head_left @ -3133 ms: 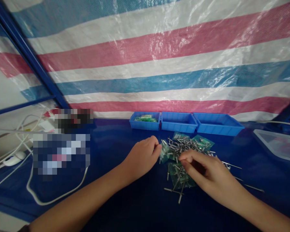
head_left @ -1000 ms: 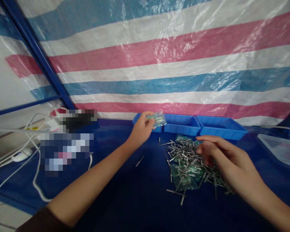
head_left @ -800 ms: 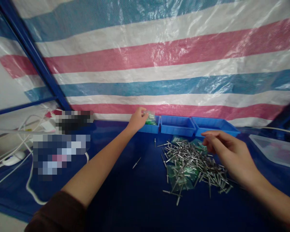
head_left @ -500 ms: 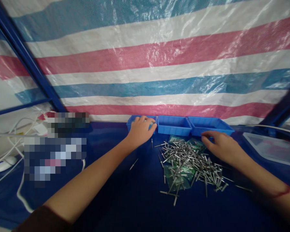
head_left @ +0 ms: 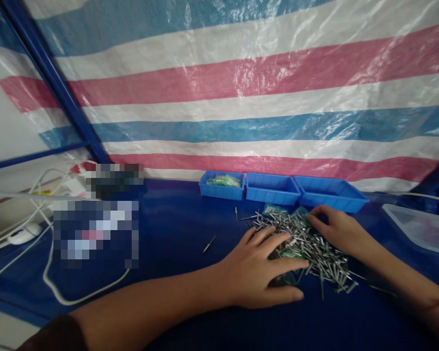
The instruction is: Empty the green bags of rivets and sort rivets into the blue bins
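Observation:
A heap of silver metal pins (head_left: 307, 243) lies on the dark blue table (head_left: 175, 229), mixed with small green circuit boards (head_left: 274, 210). My left hand (head_left: 259, 268) rests flat on the near left side of the heap, fingers spread, holding nothing. My right hand (head_left: 336, 229) lies on the far right side of the heap, fingers stretched over the pins. The left blue bin (head_left: 222, 185) at the back holds green boards.
Two more blue bins, the middle bin (head_left: 271, 187) and the right bin (head_left: 331, 193), stand beside it under a striped tarp. A clear tray (head_left: 420, 226) sits far right. White cables (head_left: 51, 287) and a mouse (head_left: 20, 234) lie left. Stray pins (head_left: 209, 243) lie apart.
My left hand carried a green board to the left bin, let it go there, and came back down onto the heap. My right hand settled onto the pins.

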Demonstrator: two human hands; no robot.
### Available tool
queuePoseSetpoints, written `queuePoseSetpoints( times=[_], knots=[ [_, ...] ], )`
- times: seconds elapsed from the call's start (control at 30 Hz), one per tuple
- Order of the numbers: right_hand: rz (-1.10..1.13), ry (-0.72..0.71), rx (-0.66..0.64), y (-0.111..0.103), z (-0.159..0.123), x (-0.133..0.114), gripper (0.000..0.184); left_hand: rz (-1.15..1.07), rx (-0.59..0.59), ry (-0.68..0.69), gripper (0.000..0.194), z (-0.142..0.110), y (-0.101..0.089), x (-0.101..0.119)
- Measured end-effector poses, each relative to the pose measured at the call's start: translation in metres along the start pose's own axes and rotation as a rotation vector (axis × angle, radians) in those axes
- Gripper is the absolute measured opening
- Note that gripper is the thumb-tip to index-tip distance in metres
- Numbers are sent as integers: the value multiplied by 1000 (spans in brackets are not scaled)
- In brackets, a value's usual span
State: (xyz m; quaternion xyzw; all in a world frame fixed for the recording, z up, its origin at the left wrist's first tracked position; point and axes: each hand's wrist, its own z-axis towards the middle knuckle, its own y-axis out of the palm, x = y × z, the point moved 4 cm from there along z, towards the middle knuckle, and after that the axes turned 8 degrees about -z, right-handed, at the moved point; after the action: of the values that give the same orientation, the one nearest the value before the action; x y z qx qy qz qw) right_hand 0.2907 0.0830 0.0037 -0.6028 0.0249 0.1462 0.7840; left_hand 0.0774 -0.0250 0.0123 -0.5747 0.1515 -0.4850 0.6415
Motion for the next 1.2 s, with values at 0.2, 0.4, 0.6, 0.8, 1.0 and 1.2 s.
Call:
queuePoseSetpoints(
  times=[0.2, 0.4, 0.6, 0.8, 1.0, 1.2],
  knots=[
    [160, 58, 133, -22, -13, -17, 36, 28, 91, -34, 39, -1, 1, -3],
    [66, 2, 375, -50, -32, -43, 41, -41, 136, -57, 46, -2, 0, -4],
    [334, -45, 428, -52, -42, -58, 34, -299, 237, -106, 81, 0, -3, -12],
    [773, -97, 90, -39, -56, -87, 32, -658, 541, -227, 65, 4, -20, -23],
    [928, -108, 2, -38, -61, -100, 32, -965, 516, -331, 14, 5, -21, -24],
    [704, -215, 40, -34, -66, -96, 15, -1054, 544, -315, 20, 4, -20, -24]
  ],
)
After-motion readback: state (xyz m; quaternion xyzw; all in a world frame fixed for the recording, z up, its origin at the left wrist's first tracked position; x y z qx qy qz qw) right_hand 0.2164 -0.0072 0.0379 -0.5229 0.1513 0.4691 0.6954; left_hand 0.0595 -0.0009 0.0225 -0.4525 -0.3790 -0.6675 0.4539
